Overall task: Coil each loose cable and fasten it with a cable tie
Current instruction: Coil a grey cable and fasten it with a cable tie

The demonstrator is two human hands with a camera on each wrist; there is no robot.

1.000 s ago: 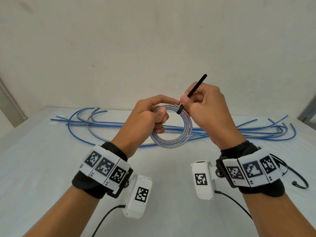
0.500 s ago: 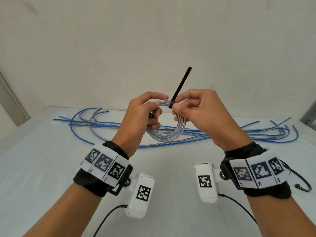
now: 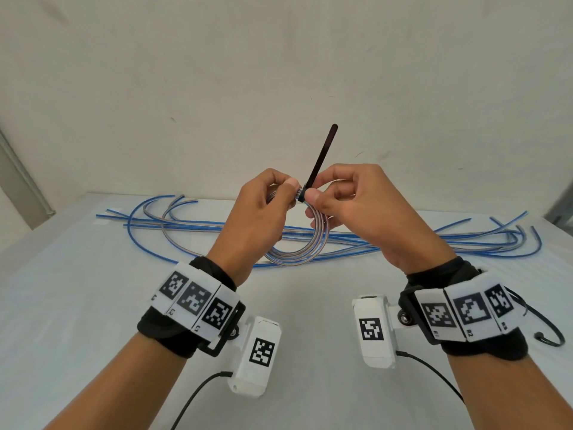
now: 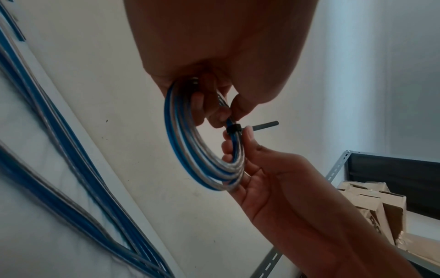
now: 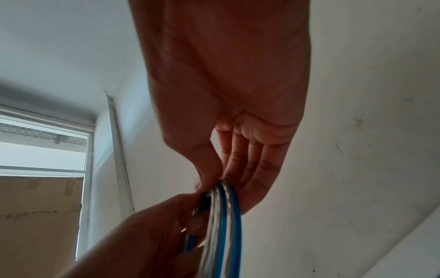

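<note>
A blue-and-clear coiled cable (image 3: 310, 252) (image 4: 190, 150) (image 5: 221, 225) hangs in the air between both hands. My left hand (image 3: 266, 209) (image 4: 214, 75) grips the coil's top with curled fingers and thumb. My right hand (image 3: 350, 206) (image 4: 250, 150) (image 5: 226, 169) pinches the coil right beside the black cable tie (image 3: 319, 159) (image 4: 234, 128), which is wrapped round the strands. The tie's long tail sticks up and slightly to the right. In the right wrist view the tie is mostly hidden behind the fingers.
Several loose blue and clear cables (image 3: 186, 225) lie spread across the white table (image 3: 77, 305) near the back wall. Cardboard boxes (image 4: 371, 206) and a metal shelf frame (image 4: 338, 165) stand off to the right. Thin black leads trail from the wrist cameras.
Both hands moved closer together and the coil turned more edge-on. The tie's tail swung from leaning right to nearly upright, and its loop now sits snug on the strands.
</note>
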